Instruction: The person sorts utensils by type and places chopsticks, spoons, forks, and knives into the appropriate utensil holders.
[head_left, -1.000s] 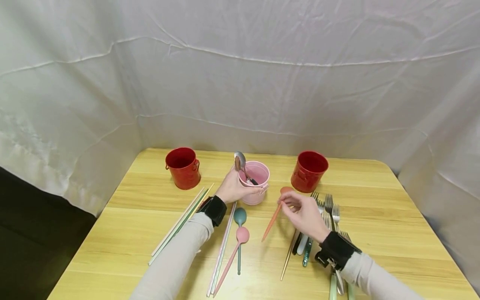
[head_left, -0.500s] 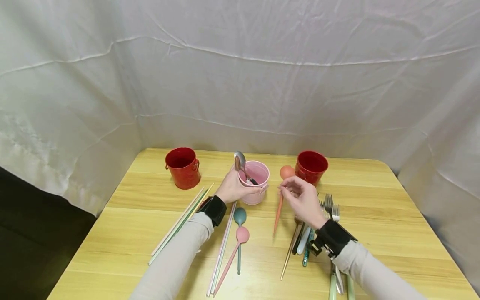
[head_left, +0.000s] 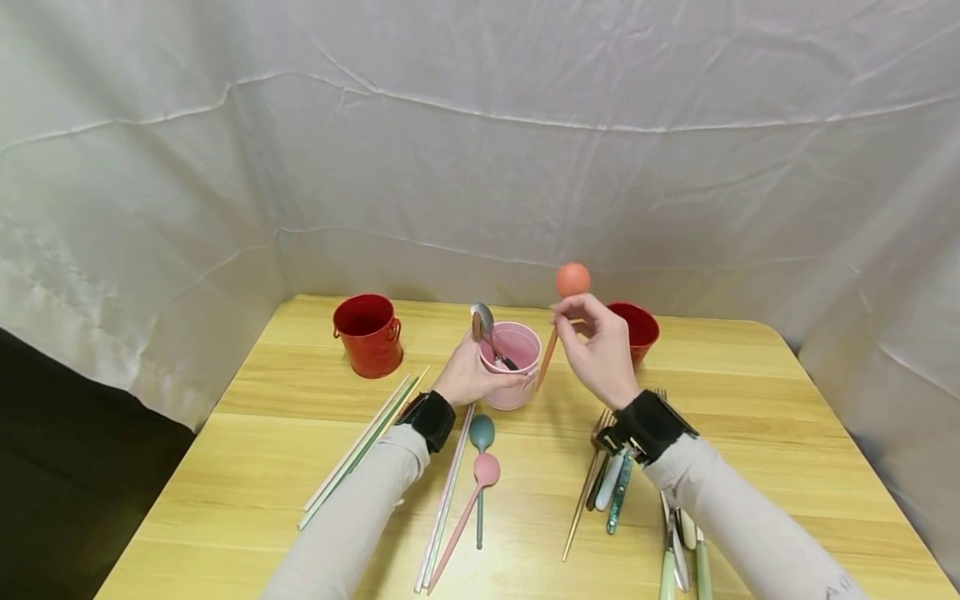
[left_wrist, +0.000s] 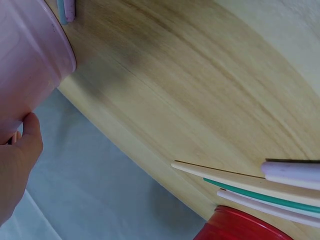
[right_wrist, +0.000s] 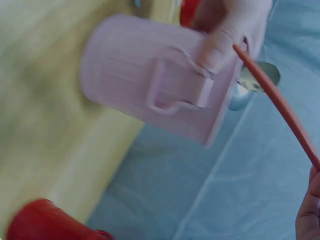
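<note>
Spoon (head_left: 573,281) slants — orange bowl up, handle down toward pink bucket (head_left: 512,392).

Looks to me like a curtained-off booth, lab or studio fashion — pale cloth (head_left: 480,175) hangs behind and on both sides of the wooden bench (head_left: 757,450), and the person (head_left: 341,521) at it wears black wristbands (head_left: 654,427) — one carrying a device (head_left: 625,443).

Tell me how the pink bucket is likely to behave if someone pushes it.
The pink bucket may tip if pushed near the rim, since it narrows toward its base. The spoons sticking out past its rim could shift or rattle. Its smooth, thin-looking wall suggests it is probably stiff and fairly light.
</note>
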